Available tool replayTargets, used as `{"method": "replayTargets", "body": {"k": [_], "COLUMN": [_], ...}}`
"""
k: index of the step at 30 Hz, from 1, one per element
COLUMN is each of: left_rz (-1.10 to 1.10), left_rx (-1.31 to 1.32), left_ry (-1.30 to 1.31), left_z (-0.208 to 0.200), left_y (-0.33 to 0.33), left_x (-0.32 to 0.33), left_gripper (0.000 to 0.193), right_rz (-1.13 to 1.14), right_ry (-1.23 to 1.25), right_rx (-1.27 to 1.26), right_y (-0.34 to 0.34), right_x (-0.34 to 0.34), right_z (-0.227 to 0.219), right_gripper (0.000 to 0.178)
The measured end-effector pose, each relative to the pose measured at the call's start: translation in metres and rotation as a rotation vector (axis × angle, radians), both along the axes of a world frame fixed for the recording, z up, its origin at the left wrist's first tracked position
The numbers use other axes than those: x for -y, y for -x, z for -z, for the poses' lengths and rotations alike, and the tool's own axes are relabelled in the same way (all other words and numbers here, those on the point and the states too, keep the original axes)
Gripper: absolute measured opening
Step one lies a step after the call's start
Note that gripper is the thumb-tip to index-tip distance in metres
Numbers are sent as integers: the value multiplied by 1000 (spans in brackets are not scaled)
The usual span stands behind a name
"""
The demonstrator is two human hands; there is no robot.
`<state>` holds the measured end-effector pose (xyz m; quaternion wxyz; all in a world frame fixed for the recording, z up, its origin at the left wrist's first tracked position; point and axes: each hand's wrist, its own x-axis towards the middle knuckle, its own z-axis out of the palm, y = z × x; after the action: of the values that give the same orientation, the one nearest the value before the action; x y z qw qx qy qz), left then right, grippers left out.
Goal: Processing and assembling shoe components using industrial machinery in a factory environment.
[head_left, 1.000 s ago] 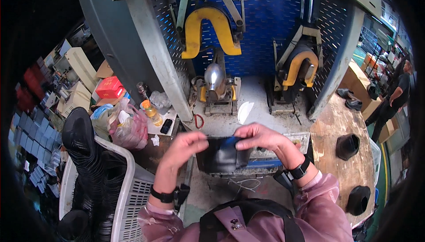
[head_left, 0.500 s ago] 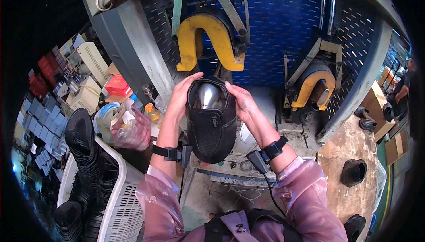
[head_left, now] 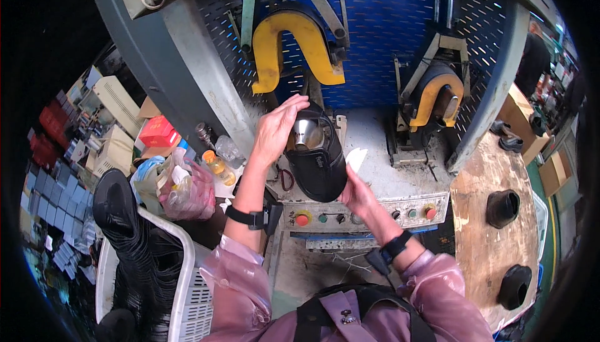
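Observation:
A black shoe upper (head_left: 317, 176) sits over a shiny metal form (head_left: 307, 133) on the machine, its toe pointing toward me. My left hand (head_left: 274, 132) lies along the upper's left side at the heel, fingers stretched out straight over the back rim. Below, my right hand (head_left: 359, 193) holds the upper's right side near the toe, with its fingers partly hidden beneath. A small white piece (head_left: 356, 159) shows just beyond my right thumb. Behind the heel hangs a yellow U-shaped clamp (head_left: 267, 48), apart from the upper.
A second yellow clamp (head_left: 424, 105) stands at right. Buttons line the control panel (head_left: 409, 207). Shoe uppers (head_left: 503, 209) sit on the wooden table (head_left: 472, 242). Stacked black uppers (head_left: 122, 217) fill a white basket (head_left: 187, 267). A bottle (head_left: 219, 168) and plastic bags (head_left: 184, 195) stand left.
My right hand has moved from the upper's top rim down to its toe end. My left fingers now reach over the heel. The upper has tilted, and the head view has shifted.

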<state>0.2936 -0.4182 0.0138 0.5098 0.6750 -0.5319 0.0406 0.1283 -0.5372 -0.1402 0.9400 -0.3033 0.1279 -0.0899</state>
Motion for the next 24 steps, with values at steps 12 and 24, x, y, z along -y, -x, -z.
{"method": "replayTargets", "body": {"k": [12,24], "left_rz": [64,-41], "left_rx": [265,97], "left_ry": [163,346], "left_z": [24,68], "left_y": [10,22], "left_x": [-16,-47], "left_gripper": [44,47], "right_rz": [838,851], "right_ry": [283,1312], "right_rx": [-414,-407], "right_y": [-96,-168], "right_x": [-31,35], "right_z": [77,152], "right_gripper": [52,48]}}
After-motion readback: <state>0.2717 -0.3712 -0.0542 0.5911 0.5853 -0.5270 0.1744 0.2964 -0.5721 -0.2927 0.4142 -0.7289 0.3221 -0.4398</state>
